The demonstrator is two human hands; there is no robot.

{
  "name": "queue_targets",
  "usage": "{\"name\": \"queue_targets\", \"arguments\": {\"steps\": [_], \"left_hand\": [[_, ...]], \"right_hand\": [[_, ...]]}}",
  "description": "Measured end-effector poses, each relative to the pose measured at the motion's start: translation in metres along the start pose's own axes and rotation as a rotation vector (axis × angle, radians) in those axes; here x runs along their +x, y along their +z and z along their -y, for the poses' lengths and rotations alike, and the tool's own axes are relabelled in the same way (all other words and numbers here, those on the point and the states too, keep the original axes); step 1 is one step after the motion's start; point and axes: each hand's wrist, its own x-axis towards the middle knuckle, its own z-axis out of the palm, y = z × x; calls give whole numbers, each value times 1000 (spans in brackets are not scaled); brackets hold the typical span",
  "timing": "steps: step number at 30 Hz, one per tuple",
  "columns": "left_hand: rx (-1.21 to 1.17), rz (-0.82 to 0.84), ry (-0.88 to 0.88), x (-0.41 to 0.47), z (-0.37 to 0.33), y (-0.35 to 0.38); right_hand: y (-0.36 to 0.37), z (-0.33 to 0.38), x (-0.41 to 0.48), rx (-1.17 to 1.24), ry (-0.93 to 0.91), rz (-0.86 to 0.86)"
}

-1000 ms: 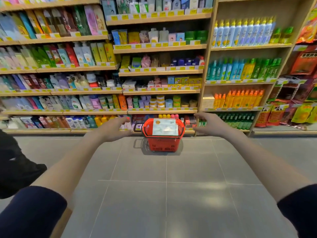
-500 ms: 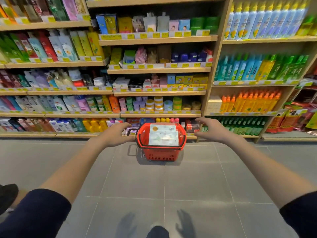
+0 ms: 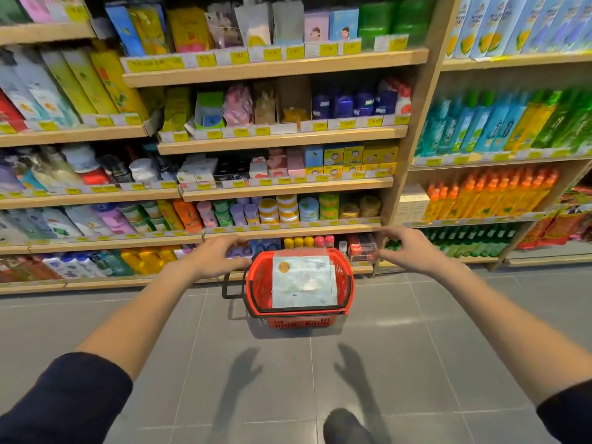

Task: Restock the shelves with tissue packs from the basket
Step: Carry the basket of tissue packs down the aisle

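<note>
On grey floor tiles (image 3: 160,331) at 12 o'clock, before the stocked shelves (image 3: 288,189): red basket (image 3: 301,322), pale tissue pack (image 3: 302,282) flat on top. Left hand (image 3: 214,256) at its 10 o'clock, right hand (image 3: 413,249) at 2 o'clock, fingers spread, loosely curved, holding nothing.

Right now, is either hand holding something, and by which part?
Nothing is held. The left hand and right hand are open, flanking the red basket; the tissue pack lies inside it.
</note>
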Motion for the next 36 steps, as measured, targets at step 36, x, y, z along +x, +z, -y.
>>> {"name": "queue_targets", "arguments": {"steps": [36], "left_hand": [[-247, 277, -583, 317, 307, 334]], "right_hand": [[356, -296, 340, 170, 366, 282]]}}
